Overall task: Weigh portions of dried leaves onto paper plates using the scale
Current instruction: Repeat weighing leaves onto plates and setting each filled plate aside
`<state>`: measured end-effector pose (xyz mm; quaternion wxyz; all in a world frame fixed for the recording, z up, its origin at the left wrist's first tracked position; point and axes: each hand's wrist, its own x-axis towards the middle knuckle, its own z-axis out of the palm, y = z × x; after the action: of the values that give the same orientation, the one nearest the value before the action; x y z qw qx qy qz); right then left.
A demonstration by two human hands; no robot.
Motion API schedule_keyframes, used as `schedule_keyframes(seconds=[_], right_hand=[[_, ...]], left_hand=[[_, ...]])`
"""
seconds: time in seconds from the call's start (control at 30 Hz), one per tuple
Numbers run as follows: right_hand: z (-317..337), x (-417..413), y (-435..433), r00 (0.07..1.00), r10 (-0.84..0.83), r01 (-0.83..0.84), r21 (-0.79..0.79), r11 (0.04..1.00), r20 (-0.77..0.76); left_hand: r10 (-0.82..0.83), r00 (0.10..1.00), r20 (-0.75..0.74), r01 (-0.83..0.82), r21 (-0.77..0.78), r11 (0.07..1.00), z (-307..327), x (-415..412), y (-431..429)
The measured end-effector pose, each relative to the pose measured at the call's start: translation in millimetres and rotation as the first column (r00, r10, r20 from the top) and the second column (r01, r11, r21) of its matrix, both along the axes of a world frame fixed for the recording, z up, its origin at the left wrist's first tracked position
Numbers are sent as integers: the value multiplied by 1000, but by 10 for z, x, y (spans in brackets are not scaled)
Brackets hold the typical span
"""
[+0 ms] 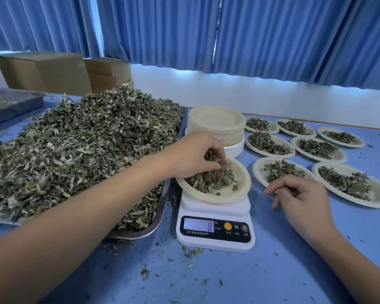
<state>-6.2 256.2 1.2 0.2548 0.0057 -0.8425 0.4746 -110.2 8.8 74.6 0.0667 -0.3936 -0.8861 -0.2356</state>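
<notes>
A white digital scale stands at the table's centre, its display reading 8. On it sits a paper plate with a small heap of dried leaves. My left hand hovers over the plate's left side, its fingers curled round a pinch of leaves. My right hand rests on the table just right of the scale, fingers loosely curled and holding nothing. A big pile of dried leaves fills a metal tray on the left.
A stack of empty paper plates stands behind the scale. Several filled plates lie in rows at the right. Another metal tray and cardboard boxes sit at the far left. Leaf crumbs dot the blue table.
</notes>
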Motion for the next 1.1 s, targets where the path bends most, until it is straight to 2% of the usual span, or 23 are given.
schedule_keyframes(seconds=[0.07,0.13,0.2,0.33,0.43,0.5,0.57,0.63,0.67,0.73,0.8,0.83,0.97,1.1], right_hand=[[2,7,1,1000,6,-6,-6,1000,3],[3,7,5,1000,10,-10,-10,1000,3],[-2,-1,1,1000,7,-7,-12,1000,4],[-13,-25,-2,1000,3,-3,2,1000,15],[-22,-22,20,1000,1,-1,9,1000,14],[-21,-17,27,1000,-3,3,15,1000,9],[-18,-16,32,1000,0,0,12,1000,4],[-14,-16,26,1000,1,-1,14,1000,1],[-12,-17,22,1000,-2,1,15,1000,3],[-18,-17,18,1000,-7,6,20,1000,14],[-27,-19,15,1000,-1,1,17,1000,23],[-29,-19,14,1000,3,-3,13,1000,27],[-28,-23,34,999,4,-4,0,1000,37],[-27,-21,39,999,-3,4,-1,1000,32]], left_hand=[[21,1000,2,-21,148,989,79,30,-17],[50,998,33,-58,333,941,171,48,-58],[62,994,90,-96,452,887,240,54,-110],[51,981,185,-130,449,884,249,109,-160],[94,967,236,-211,542,814,256,75,-221],[154,955,255,-274,549,790,289,13,-315],[266,943,200,-330,477,814,324,-54,-424],[434,897,88,-438,310,844,323,-121,-543],[513,857,56,-514,183,838,311,-153,-604],[634,773,16,-627,-137,767,274,-167,-689],[650,759,-24,-618,-340,709,254,-141,-712],[624,782,-2,-585,-350,732,263,-138,-711],[390,893,225,-353,-186,917,356,-122,-672],[292,911,290,-212,-277,937,327,-97,-617]])
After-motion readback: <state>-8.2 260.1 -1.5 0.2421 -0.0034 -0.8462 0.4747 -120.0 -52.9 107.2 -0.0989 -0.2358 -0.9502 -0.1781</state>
